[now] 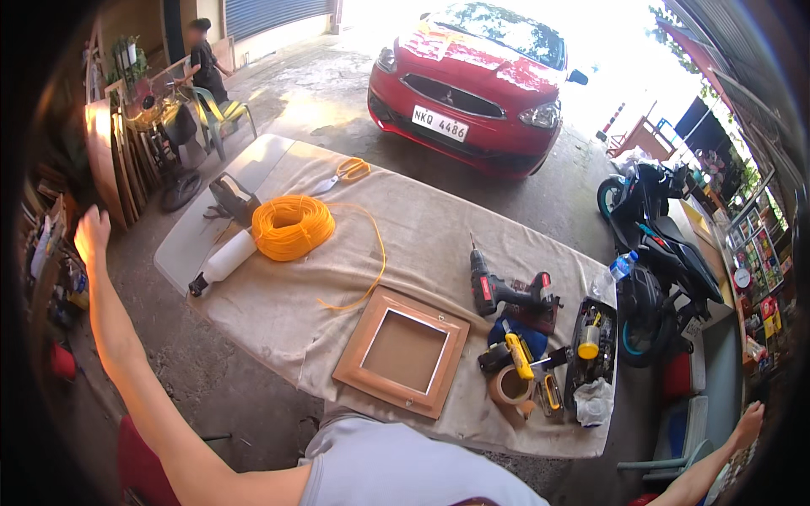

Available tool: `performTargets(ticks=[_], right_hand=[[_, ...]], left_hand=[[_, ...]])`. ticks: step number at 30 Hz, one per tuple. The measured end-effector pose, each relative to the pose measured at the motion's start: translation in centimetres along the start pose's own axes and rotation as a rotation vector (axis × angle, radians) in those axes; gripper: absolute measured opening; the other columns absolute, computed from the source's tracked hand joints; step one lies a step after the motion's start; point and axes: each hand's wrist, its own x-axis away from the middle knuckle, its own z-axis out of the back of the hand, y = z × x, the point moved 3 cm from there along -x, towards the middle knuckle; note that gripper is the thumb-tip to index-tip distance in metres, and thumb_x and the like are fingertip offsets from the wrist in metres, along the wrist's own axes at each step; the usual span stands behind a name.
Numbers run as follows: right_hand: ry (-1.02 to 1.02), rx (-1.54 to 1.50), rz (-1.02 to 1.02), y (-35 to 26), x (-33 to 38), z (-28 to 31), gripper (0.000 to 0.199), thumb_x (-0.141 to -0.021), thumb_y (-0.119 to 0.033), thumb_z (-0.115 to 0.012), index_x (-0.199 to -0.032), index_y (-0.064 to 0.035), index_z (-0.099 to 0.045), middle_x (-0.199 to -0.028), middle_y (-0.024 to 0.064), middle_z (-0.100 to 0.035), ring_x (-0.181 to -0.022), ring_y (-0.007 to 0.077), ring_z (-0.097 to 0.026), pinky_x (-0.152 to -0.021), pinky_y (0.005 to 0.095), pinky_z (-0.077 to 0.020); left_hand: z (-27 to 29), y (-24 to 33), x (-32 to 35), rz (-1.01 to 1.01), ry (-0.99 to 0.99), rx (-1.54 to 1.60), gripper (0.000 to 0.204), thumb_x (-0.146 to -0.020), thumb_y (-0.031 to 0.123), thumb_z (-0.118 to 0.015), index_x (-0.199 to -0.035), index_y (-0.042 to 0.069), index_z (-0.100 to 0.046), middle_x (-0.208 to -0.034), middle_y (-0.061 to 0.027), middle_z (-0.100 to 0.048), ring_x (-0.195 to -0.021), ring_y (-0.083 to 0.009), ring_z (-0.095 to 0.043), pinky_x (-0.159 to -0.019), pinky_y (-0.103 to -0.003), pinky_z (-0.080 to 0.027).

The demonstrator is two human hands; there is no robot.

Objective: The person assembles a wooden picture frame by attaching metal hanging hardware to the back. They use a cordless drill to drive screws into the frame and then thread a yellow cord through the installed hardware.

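My left hand is stretched far out to the left, beyond the table, with its fingers curled in and nothing seen in them. Out to the right, past the table's other side, my right hand is also curled closed, and no object shows in it. Neither one touches the table. In front of my body lies a wooden frame with a brown panel inside and small metal fittings on its border. A coil of orange cord sits farther left, its loose end trailing toward the frame. A cordless drill lies to the right.
The cloth-covered table also bears orange-handled scissors, a white bottle, a tape roll, a yellow cutter and a black tool tray. Beyond stand a red car, a motorcycle and a person.
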Motion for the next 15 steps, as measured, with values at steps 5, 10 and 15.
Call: performTargets(ticks=[5,10,15], right_hand=[[-0.082,-0.104,-0.063,-3.3,4.7,-3.4,0.053,-0.103,-0.055,-0.034,-0.116,-0.0176,-0.070,-0.103,0.0149,-0.074,-0.094,0.0435,-0.068,-0.078,0.0567,-0.0527],[-0.143,-0.329,-0.023,-7.3,17.9,-8.7,0.051,-0.101,-0.056,-0.041,-0.095,-0.0128,-0.067,-0.088,0.0200,-0.070,-0.084,0.0455,-0.065,-0.070,0.0590,-0.0470],[-0.197,-0.562,-0.065,-17.5,35.4,-8.0,0.053,-0.103,-0.052,-0.046,-0.089,-0.0058,-0.067,-0.085,0.0217,-0.069,-0.079,0.0457,-0.064,-0.064,0.0559,-0.0446]], left_hand=[[-4.2,1.2,7.7,0.052,-0.054,0.023,0.029,-0.093,0.038,-0.052,-0.091,0.010,-0.059,-0.091,-0.0206,-0.069,-0.087,-0.0459,-0.065,-0.073,-0.058,-0.050],[-8.6,0.2,15.9,0.138,-0.155,0.170,0.039,-0.096,0.046,-0.055,-0.100,0.008,-0.063,-0.094,-0.0180,-0.069,-0.091,-0.0434,-0.064,-0.073,-0.054,-0.049],[-4.1,-4.8,38.6,0.203,-0.417,0.145,0.036,-0.095,0.036,-0.062,-0.079,0.004,-0.055,-0.074,-0.0161,-0.063,-0.072,-0.0403,-0.062,-0.064,-0.053,-0.044]])
